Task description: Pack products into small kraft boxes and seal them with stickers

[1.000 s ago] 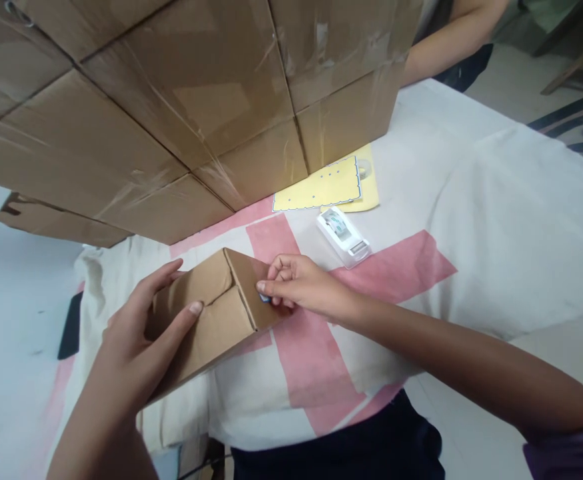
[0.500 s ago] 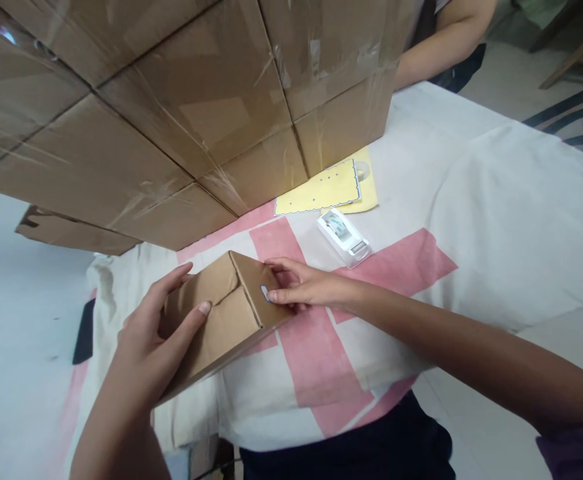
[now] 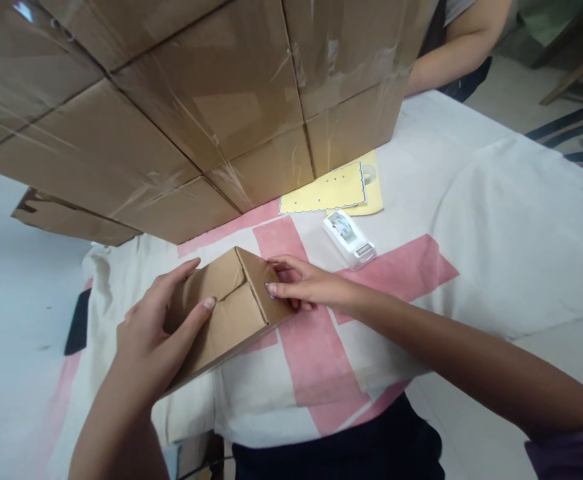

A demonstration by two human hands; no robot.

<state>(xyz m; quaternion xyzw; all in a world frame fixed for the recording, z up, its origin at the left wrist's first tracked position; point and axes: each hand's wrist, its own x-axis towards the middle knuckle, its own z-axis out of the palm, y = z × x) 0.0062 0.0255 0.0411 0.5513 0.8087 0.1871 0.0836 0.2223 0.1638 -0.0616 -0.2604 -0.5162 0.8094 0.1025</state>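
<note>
A small brown cardboard box (image 3: pixel 231 303) is tilted above the front of the cloth, its flap seam facing up. My left hand (image 3: pixel 156 327) grips its left part, thumb on the top face and fingers over the far side. At the right end of the box, my right hand (image 3: pixel 301 283) is closed against the end face. Its thumb presses on a small white and blue sticker (image 3: pixel 269 291), which it mostly covers. Beyond my right hand lies a white tape dispenser (image 3: pixel 348 240) with a clear window.
Large taped cartons (image 3: pixel 206 113) stand stacked at the back. Yellow sheets with a blue edge (image 3: pixel 326 190) and a tape roll (image 3: pixel 368 175) lie before them. Pink strips mark the white tablecloth (image 3: pixel 496 220). Another person's arm (image 3: pixel 451 57) rests at the far right corner.
My right thumb has slid further over the sticker, hiding more of it. The camera view has shifted slightly; the box stays in both hands.
</note>
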